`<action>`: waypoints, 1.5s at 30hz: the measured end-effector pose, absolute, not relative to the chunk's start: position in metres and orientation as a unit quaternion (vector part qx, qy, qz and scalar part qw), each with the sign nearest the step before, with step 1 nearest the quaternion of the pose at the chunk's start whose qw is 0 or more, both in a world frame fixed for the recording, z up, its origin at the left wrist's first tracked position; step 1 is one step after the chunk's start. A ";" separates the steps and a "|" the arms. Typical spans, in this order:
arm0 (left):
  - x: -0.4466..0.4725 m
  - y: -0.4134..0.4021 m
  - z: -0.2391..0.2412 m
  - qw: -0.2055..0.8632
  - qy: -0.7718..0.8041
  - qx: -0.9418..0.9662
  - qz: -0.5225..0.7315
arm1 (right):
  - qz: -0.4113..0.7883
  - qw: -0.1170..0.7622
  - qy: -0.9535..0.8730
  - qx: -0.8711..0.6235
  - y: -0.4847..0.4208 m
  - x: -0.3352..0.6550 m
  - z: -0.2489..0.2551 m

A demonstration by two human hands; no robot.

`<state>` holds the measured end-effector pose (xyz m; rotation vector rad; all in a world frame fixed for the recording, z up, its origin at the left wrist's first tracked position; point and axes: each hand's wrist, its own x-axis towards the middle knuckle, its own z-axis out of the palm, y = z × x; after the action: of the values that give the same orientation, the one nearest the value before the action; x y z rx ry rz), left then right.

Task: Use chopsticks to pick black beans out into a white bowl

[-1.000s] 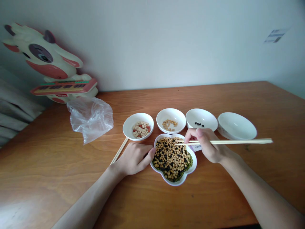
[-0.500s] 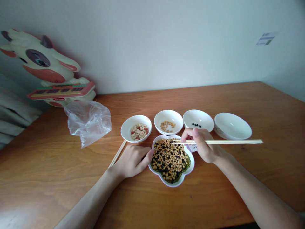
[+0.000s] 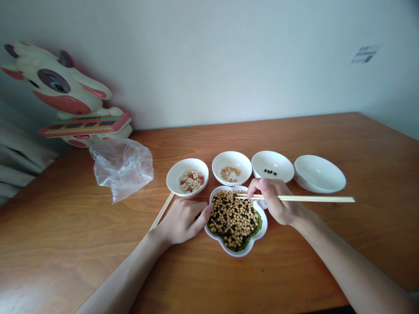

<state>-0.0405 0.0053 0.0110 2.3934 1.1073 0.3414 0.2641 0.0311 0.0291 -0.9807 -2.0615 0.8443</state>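
My chopsticks are pale wood colour. The flower bowl is white, its beans yellow, black and green.

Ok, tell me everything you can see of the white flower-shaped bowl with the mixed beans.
The white flower-shaped bowl looks like glossy plastic or ceramic, with a lobed rim. It sits upright on the brown wooden table, in front of four small white dishes, heaped with yellow, black and green beans. The left hand touches its left rim with the thumb; the right hand holds pale wooden chopsticks with tips over its far edge.

pale wall, wooden table
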 end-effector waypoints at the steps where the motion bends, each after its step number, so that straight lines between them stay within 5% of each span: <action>1: -0.041 0.005 0.011 0.239 0.405 0.874 0.124 | 0.322 0.346 -0.798 -0.374 0.031 0.264 0.030; 33: -0.041 0.006 0.010 0.225 0.402 0.877 0.136 | 0.214 0.327 -0.884 -0.256 0.034 0.263 0.029; 45: -0.041 0.005 0.009 0.227 0.408 0.875 0.128 | 0.263 0.398 -0.839 -0.262 0.033 0.271 0.032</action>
<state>-0.0406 0.0053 0.0094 2.4108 1.1247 0.3522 0.2710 0.0326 0.0323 -0.6625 -2.1240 0.6653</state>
